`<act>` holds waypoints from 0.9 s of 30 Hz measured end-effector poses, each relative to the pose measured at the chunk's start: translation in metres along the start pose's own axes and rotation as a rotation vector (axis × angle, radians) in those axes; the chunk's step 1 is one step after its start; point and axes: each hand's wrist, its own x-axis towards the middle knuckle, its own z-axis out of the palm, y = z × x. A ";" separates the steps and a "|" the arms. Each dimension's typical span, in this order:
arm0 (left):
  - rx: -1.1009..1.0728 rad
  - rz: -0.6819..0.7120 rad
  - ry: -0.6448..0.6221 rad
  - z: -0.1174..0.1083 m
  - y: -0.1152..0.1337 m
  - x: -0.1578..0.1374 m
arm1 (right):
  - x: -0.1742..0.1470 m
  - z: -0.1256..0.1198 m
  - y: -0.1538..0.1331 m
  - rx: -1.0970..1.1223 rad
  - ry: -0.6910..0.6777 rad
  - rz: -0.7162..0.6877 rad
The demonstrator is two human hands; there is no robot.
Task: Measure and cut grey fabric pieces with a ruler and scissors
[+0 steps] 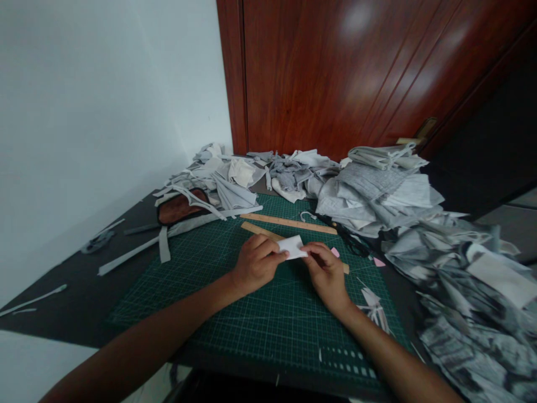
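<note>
A small folded white piece (292, 246), cloth or paper, is held up over the green cutting mat (251, 308). My left hand (258, 262) pinches its left end between thumb and fingers. At its right end my right hand (327, 271) grips the lower corner, fingers closed. Just beyond the hands lies a wooden ruler (289, 222). A second wooden ruler (257, 229) runs beneath the white piece and is partly hidden by my hands. Pink chips (335, 252) show beside my right hand.
Heaped grey cloth pieces (377, 193) rise at the back right, with more crumpled cloth (470, 313) down the right side. Cloth scraps (235, 173) and a brown pad (182, 207) lie back left. Black-handled scissors (350, 238) rest on the mat's right. A wooden door (335, 73) stands behind.
</note>
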 end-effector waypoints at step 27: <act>-1.032 -0.994 -0.260 0.014 -0.002 0.006 | -0.001 0.007 -0.004 0.285 -0.191 0.307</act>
